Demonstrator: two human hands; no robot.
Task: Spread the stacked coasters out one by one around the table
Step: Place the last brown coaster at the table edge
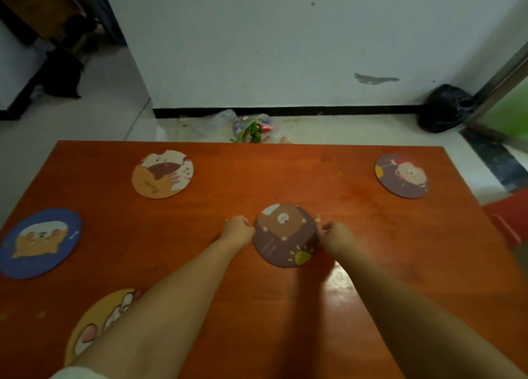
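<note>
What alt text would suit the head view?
Both hands, left hand and right hand, grip opposite edges of a brown bear coaster at the middle of an orange table. Four more coasters lie spread around it.

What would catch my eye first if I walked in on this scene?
Two bare hands, the left hand and right hand, pinching a mauve bear coaster mid-table. Around it on the orange table lie cartoon coasters: a blue dog coaster at the left edge, a purple coaster far right.
</note>
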